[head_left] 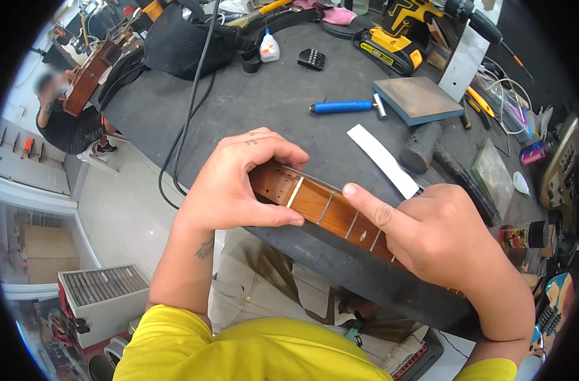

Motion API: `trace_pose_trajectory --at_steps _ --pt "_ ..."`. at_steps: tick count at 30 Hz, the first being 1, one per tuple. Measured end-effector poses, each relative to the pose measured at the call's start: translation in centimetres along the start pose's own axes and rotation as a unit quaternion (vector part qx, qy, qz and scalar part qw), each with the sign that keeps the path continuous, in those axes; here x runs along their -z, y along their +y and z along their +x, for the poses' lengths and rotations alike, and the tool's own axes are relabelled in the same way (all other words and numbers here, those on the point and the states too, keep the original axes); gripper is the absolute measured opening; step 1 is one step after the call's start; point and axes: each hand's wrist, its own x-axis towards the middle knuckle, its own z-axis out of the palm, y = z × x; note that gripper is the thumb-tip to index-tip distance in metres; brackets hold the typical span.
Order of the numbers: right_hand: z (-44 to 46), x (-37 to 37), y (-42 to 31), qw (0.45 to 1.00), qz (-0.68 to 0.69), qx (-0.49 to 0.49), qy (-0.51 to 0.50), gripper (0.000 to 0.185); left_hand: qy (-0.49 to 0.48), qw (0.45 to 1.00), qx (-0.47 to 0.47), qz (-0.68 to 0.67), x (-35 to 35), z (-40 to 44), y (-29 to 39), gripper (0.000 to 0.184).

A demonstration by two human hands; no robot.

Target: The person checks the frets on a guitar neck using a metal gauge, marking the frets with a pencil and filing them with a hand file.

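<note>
A guitar neck [341, 213] with a brown wooden fretboard, metal frets and a pale nut lies slantwise at the bench's near edge. My left hand [238, 181] is closed around its nut end, thumb along the near side and fingers over the far side. My right hand [438, 228] lies over the neck further along, its index finger stretched out with the tip at the far edge of the fretboard. The other right fingers are folded and hidden beneath the hand. Just beyond the right hand is a white strip [381, 160].
On the dark bench [264, 108] are a blue-handled hammer [343, 107], a square block [419, 100], a yellow drill [394, 41], a glue bottle [269, 47] and a black cable [193, 108]. Another person [70, 127] sits at the far left, holding a wooden object [89, 79].
</note>
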Motion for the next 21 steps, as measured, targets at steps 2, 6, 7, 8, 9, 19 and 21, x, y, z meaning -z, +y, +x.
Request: trace_pose_trajectory --at_steps 2,6,7,8,9,19,21 --pt "-0.4 0.4 -0.1 1.000 0.015 -0.004 0.008 0.076 -0.007 1.000 -0.004 0.005 0.2 0.3 0.1 0.074" --pt "-0.2 0.6 -0.1 1.000 0.008 -0.003 -0.012 0.076 -0.001 1.000 0.007 0.013 0.3 -0.1 0.0 0.073" --pt "-0.1 0.5 -0.1 1.000 0.014 -0.001 0.006 0.076 -0.005 1.000 0.016 0.009 0.1 0.1 0.1 0.074" --pt "-0.5 0.6 -0.1 1.000 0.013 -0.006 0.006 0.076 -0.010 1.000 0.014 0.007 0.0 0.2 0.1 0.074" --pt "-0.6 0.7 0.0 1.000 0.015 -0.007 0.002 0.077 -0.010 1.000 0.003 0.013 0.0 0.3 0.0 0.073" --pt "-1.0 1.3 -0.2 0.999 0.007 -0.027 -0.036 0.075 -0.012 1.000 -0.004 0.026 0.5 0.4 0.2 0.070" --pt "0.1 0.5 -0.3 1.000 0.016 -0.013 -0.020 0.075 -0.003 0.999 0.031 -0.007 0.2 0.0 0.5 0.070"
